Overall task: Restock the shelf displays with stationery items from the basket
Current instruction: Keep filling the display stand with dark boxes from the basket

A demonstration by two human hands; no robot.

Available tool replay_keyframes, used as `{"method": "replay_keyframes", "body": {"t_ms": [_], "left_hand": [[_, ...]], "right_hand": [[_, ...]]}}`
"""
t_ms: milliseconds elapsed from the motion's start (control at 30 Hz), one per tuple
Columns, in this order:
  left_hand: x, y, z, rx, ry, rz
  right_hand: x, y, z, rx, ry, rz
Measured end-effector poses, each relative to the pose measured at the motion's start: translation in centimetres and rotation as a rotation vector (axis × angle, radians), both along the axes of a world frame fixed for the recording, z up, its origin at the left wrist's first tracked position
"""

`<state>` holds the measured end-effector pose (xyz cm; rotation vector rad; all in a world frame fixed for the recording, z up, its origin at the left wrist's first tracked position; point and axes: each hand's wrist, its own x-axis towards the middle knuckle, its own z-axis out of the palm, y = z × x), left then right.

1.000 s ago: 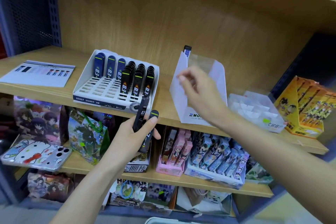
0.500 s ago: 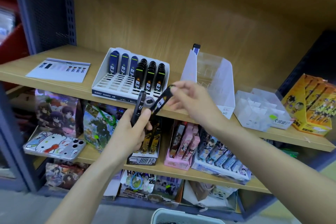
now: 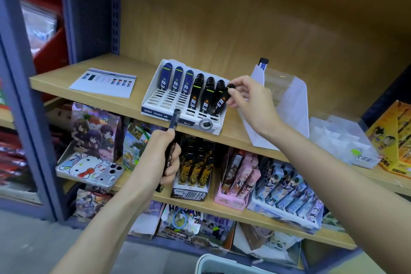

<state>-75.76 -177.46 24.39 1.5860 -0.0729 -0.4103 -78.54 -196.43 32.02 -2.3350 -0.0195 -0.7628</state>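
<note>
Lead case (image 3: pixel 219 101), black with a green band, count 1: pinched at its cap end between the thumb and fingertips of the right hand (image 3: pixel 249 100). It is tilted, with its lower end at the rightmost column of the white display tray (image 3: pixel 164 101). Whether it has reached the slot cannot be told.

The tray sits on the upper shelf (image 3: pixel 62 75). Columns counted: 6.
- Left three columns: blue cases (image 3: pixel 177 78), 1 each at the back, 3 in total.
- Right three columns: black cases (image 3: pixel 198 93) stacked front to back in 3 rows. The count per row is not readable.

Left hand (image 3: pixel 165 155): fingers curled tight round a second black case (image 3: pixel 175 118), held just below the tray's front edge with its upper end sticking out of the fist. A dark end also shows under the fist, so whether it holds one case or two cannot be told.

Basket (image 3: pixel 211 259): 1. Only its pale rim shows, at the bottom edge between the forearms.

Also on the upper shelf:
- 1 printed card (image 3: pixel 103 81), flat, left of the tray.
- 1 clear-and-white stand (image 3: pixel 291 98), right of the tray, with 1 blue-capped item (image 3: pixel 264 64) poking above its back corner.
- 1 clear divided box (image 3: pixel 338 140).
- 1 orange box (image 3: pixel 391 138), at the far right.
</note>
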Motion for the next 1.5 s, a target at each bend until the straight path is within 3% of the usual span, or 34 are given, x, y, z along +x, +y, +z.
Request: {"method": "replay_keyframes", "body": {"t_ms": [133,233,800,900,1033,1133,1233,1333,1367,1500], "left_hand": [[-2.4,0.8,-1.9,-0.399,-0.084,-0.076],[-2.9,1.2,-1.8,-0.462,-0.136,-0.054],[-5.3,1.8,-0.7,-0.246,-0.262,-0.142],[-5.1,1.7,-0.9,-0.188,-0.333,-0.137],[-5.1,1.5,-0.9,-0.145,-0.388,-0.154],[-4.9,1.2,-1.6,-0.065,-0.45,-0.179],[-4.7,0.9,-1.9,-0.059,-0.392,-0.192],[-4.1,0.8,-1.1,-0.286,-0.04,-0.213],[-3.9,1.0,-1.1,-0.355,0.003,-0.223],[-4.6,1.6,-1.3,-0.311,-0.148,-0.205]], "right_hand": [[0.3,-0.5,1.1,-0.116,0.087,0.013],[0.5,-0.8,1.7,-0.218,0.126,0.026],[-0.2,0.9,-0.7,-0.388,-0.038,-0.115],[-1.7,2.9,-1.4,-0.161,-0.071,-0.072],[-3.3,5.3,-2.7,0.067,0.309,0.075],[-3.7,6.2,-2.4,0.313,0.431,0.177],[-3.8,6.4,-2.1,0.307,0.462,0.181],[-3.9,6.1,-2.1,0.249,0.441,0.179],[-4.0,6.0,-2.1,0.276,0.435,0.205],[-4.8,5.4,-2.2,0.35,0.383,0.305]]}}
